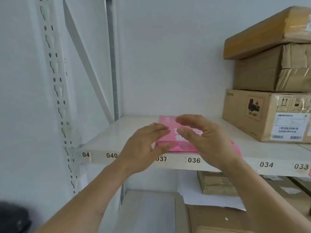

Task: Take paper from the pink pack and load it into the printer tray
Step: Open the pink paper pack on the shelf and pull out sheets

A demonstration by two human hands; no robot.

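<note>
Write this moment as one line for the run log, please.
stage: reach | left hand: open, by pack | right hand: open, over pack | pink pack: flat on shelf | printer: not seen

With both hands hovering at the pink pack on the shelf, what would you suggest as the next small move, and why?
Probably close both hands on the pink pack. It lies flat on the shelf, and the left hand and right hand are open around its near end, neither yet gripping it.

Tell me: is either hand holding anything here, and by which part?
Nothing is held. The left hand and right hand are both open, hovering in front of the pink pack on the shelf; the fingers have not closed on it.
</note>
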